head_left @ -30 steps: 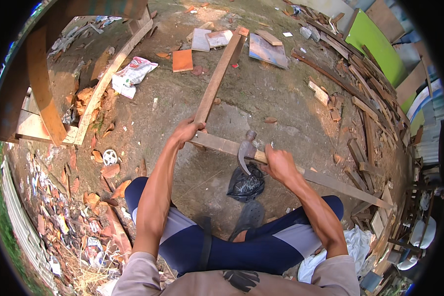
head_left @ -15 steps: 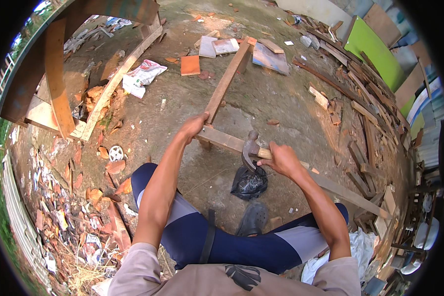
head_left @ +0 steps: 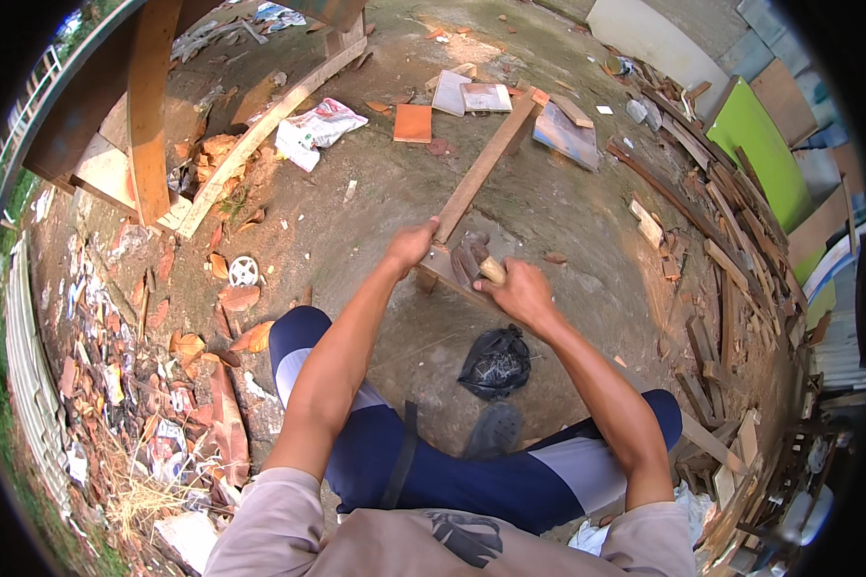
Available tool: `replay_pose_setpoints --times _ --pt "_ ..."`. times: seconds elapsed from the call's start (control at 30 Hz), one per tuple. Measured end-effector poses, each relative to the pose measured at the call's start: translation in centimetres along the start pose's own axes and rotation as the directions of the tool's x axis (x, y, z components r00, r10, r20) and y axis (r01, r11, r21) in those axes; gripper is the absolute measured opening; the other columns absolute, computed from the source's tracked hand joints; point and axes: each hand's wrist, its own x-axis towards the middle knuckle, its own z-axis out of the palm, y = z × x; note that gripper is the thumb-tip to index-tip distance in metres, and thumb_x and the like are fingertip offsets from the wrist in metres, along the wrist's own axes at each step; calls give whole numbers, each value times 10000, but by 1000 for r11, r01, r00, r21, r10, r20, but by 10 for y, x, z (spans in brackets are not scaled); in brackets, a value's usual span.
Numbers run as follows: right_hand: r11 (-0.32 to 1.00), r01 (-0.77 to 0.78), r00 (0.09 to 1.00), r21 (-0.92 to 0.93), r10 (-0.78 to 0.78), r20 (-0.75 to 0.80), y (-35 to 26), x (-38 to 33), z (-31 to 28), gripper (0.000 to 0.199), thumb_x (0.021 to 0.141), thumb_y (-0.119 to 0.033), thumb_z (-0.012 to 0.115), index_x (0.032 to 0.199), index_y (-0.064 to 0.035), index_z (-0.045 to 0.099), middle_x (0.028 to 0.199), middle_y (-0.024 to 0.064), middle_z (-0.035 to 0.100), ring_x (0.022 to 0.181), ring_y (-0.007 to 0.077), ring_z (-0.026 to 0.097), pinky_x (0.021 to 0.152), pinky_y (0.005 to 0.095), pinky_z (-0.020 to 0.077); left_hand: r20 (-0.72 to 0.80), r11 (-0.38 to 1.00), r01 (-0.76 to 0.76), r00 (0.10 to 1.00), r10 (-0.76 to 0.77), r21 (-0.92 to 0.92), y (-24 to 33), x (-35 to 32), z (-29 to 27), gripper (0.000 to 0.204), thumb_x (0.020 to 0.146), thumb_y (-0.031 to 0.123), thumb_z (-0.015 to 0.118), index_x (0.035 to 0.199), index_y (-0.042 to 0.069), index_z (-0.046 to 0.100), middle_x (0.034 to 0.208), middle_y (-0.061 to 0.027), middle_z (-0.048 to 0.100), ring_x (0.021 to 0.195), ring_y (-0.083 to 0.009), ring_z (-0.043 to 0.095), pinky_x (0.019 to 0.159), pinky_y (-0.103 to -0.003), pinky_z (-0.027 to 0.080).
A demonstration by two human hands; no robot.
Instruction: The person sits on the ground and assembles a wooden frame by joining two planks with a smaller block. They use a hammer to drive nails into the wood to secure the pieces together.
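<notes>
My left hand (head_left: pixel 412 244) is closed around the corner where two wooden pieces meet. One, a long wooden batten (head_left: pixel 486 173), runs away from me along the ground. The other, a wooden board (head_left: pixel 455 282), stretches to the right beneath my right arm, which hides part of it. In my right hand (head_left: pixel 522 291) is a claw hammer (head_left: pixel 492 270), gripped by its pale wooden handle. Its blurred dark metal head is over the board, close beside the corner and my left hand. Whether it touches the wood, I cannot tell. No nail can be made out.
A black plastic bag (head_left: pixel 496 363) lies between my legs, near a dark clog (head_left: pixel 494 430). Beyond the batten are tiles, among them an orange tile (head_left: pixel 413 123). Scrap timber (head_left: pixel 712 250) is heaped on the right; leaves and litter cover the left. A wooden frame (head_left: pixel 147 115) stands far left.
The hammer has moved left along the board toward the corner, and its head has turned. My left hand keeps its grip. The whole view has shifted slightly.
</notes>
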Motion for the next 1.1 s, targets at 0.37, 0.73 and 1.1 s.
replay_pose_setpoints --times 0.37,0.73,1.1 --pt "946 -108 989 307 71 129 -38 3 -39 572 917 -542 641 961 28 651 718 183 666 581 283 671 571 434 510 88 955 41 996 -16 -294 7 -17 3 523 1008 433 477 1126 -33 682 1128 -168 685 993 -229 629 888 -378 454" --pt "970 147 989 194 -149 -5 -42 -9 -1 454 963 -422 606 1016 29 608 672 133 594 617 241 637 585 408 482 71 922 32 997 -5 -385 -14 10 13 414 926 351 583 1073 -15 708 1082 -178 680 935 -233 640 813 -418 494" --pt "987 128 992 98 -129 2 -61 -13 -14 373 955 -332 619 1042 31 602 823 265 647 759 381 661 698 460 485 140 804 179 983 -120 -567 -8 14 15 328 956 273 547 1025 -15 688 947 -135 694 785 -219 668 705 -408 517"
